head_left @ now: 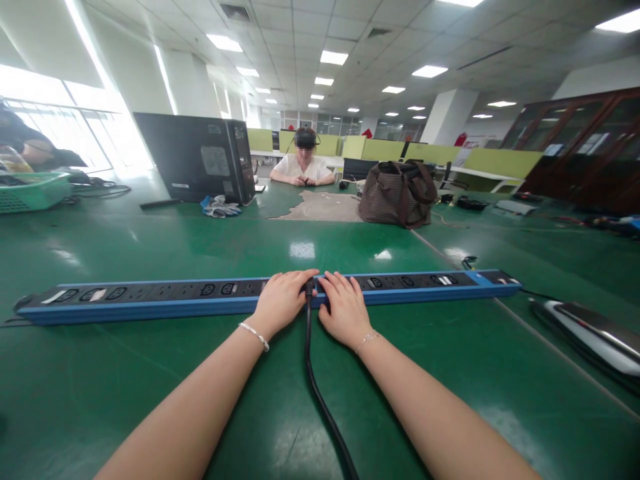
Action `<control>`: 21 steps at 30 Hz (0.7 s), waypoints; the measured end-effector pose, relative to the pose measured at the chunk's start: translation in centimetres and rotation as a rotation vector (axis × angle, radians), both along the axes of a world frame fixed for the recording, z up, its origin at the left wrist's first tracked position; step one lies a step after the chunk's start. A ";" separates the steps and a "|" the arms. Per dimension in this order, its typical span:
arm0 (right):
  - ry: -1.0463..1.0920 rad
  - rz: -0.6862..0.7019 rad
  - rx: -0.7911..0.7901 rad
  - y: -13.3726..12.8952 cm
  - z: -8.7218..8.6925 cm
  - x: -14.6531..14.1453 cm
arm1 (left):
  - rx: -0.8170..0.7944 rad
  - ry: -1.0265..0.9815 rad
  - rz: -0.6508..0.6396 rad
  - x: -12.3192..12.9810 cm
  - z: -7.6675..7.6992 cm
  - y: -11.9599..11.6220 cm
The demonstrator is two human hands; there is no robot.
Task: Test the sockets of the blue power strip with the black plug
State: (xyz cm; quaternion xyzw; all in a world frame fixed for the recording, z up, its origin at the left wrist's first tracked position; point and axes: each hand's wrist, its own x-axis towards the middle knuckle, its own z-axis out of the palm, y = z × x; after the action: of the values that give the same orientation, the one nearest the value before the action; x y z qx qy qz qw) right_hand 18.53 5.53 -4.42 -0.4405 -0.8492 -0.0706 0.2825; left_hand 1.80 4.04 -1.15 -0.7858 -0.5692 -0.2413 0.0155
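A long blue and black power strip (165, 308) lies across the green table, its row of sockets facing up. Near its middle, a thick black cable (316, 383) ends in a plug at the strip and runs down toward me. My left hand (283, 298) rests over the strip just left of the plug, its fingertips around the plug's left side. To the right of the plug, my right hand (345, 308) lies on the strip with its fingers spread. The sockets beneath both hands are hidden.
A black computer case (195, 157) stands at the back left with gloves (220, 207) beside it. A green basket (33, 193) is far left. A brown bag (395, 193) stands beyond the strip. A person (303, 163) sits opposite. A silver-black device (595, 337) lies right.
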 end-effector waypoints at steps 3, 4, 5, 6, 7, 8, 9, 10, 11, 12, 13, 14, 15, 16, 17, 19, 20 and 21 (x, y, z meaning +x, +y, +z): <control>0.008 -0.026 -0.004 0.1 -0.3 0.0 | 0.004 -0.046 0.013 0.5 0.3 0.3; 0.006 -0.024 -0.009 0.2 -0.3 0.0 | 0.017 -0.052 0.019 0.5 0.3 0.3; 0.004 -0.022 -0.015 0.2 -0.3 0.1 | 0.031 -0.051 0.028 0.5 0.4 0.4; 0.002 -0.019 -0.018 0.2 -0.3 0.1 | 0.041 -0.046 0.037 0.4 0.4 0.4; 0.002 -0.018 -0.021 0.2 -0.2 0.1 | 0.041 -0.037 0.043 0.4 0.4 0.4; 0.003 -0.018 -0.023 0.1 -0.2 0.1 | 0.034 -0.028 0.047 0.4 0.4 0.4; 0.005 -0.018 -0.024 0.1 -0.1 0.1 | 0.024 -0.022 0.051 0.4 0.4 0.3; 0.008 -0.018 -0.025 0.1 -0.1 0.1 | 0.017 -0.018 0.054 0.4 0.4 0.3; 0.011 -0.018 -0.026 0.1 -0.1 0.1 | 0.014 -0.016 0.057 0.4 0.3 0.3; 0.013 -0.017 -0.028 0.1 -0.1 0.1 | 0.016 -0.014 0.060 0.4 0.3 0.3; 0.015 -0.016 -0.030 0.1 -0.1 0.1 | 0.024 -0.013 0.064 0.4 0.1 0.2; 0.017 -0.015 -0.033 0.1 -0.1 0.0 | 0.036 -0.013 0.069 0.4 0.0 0.1; 0.019 -0.015 -0.036 0.1 -0.1 0.0 | 0.050 -0.015 0.075 0.5 -0.2 0.1; 0.020 -0.015 -0.039 0.1 -0.1 0.0 | 0.063 -0.021 0.081 0.5 -0.3 0.0; 0.021 -0.015 -0.042 0.1 -0.1 0.0 | 0.072 -0.030 0.087 0.6 -0.5 0.0; 0.020 -0.016 -0.047 0.1 -0.1 0.0 | 0.077 -0.070 0.093 0.5 -0.7 0.0; 0.017 -0.015 -0.050 0.1 0.0 0.0 | 0.079 -0.116 0.103 0.4 -0.8 0.1; 0.013 -0.016 -0.053 0.1 0.0 0.0 | 0.084 -0.183 0.119 0.3 -0.8 0.2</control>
State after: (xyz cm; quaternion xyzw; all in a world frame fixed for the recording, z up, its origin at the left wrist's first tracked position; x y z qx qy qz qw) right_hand 18.55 5.67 -4.45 -0.4549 -0.8455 -0.0473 0.2755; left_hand 2.10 4.27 -1.94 -0.7240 -0.6033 -0.3343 0.0108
